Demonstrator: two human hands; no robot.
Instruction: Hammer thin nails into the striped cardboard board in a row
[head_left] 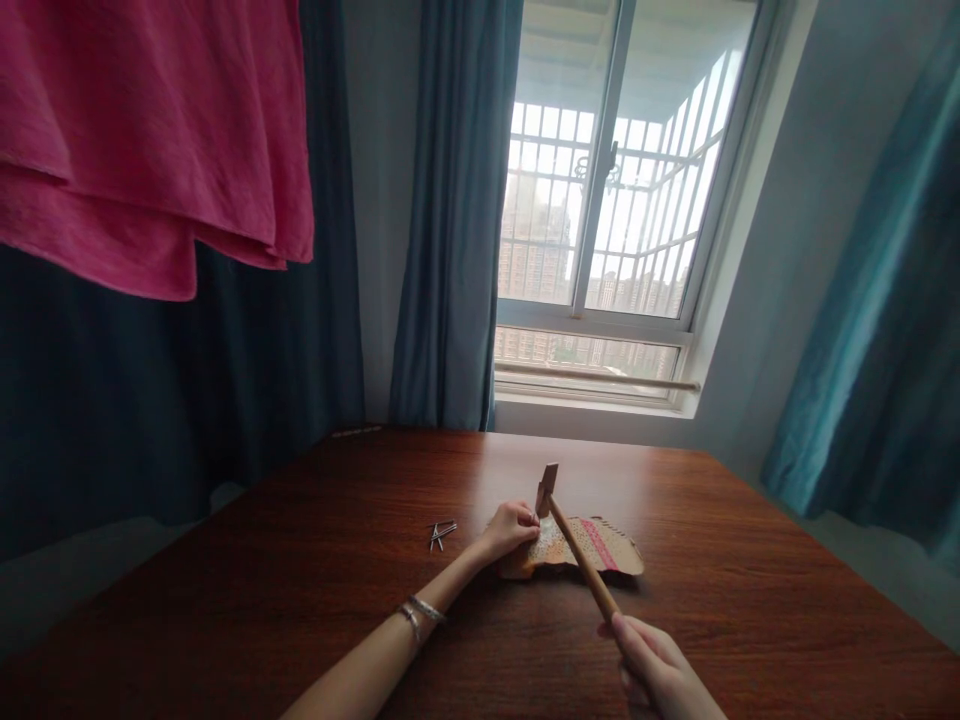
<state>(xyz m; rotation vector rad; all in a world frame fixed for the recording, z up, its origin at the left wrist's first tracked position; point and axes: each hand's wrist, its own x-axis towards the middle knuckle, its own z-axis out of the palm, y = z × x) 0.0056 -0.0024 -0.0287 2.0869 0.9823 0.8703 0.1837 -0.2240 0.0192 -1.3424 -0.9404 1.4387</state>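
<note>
My right hand (656,660) is wrapped round the wooden handle of a hammer (581,560). The hammer's head is up at the far end of the handle, close beside the fingertips of my left hand (511,530). Those fingers are pinched together over a torn-edged piece of cardboard (619,555), seemingly on a thin nail, mostly hidden by the fingers and hammer head. The cardboard is tan with a pink stripe and lies on the table. Several loose nails (441,535) lie in a small pile left of my left hand.
The brown wooden table (300,590) reaches to the wall below a barred window (600,200). Blue curtains (454,220) hang at both sides. A pink cloth (157,130) hangs at the upper left.
</note>
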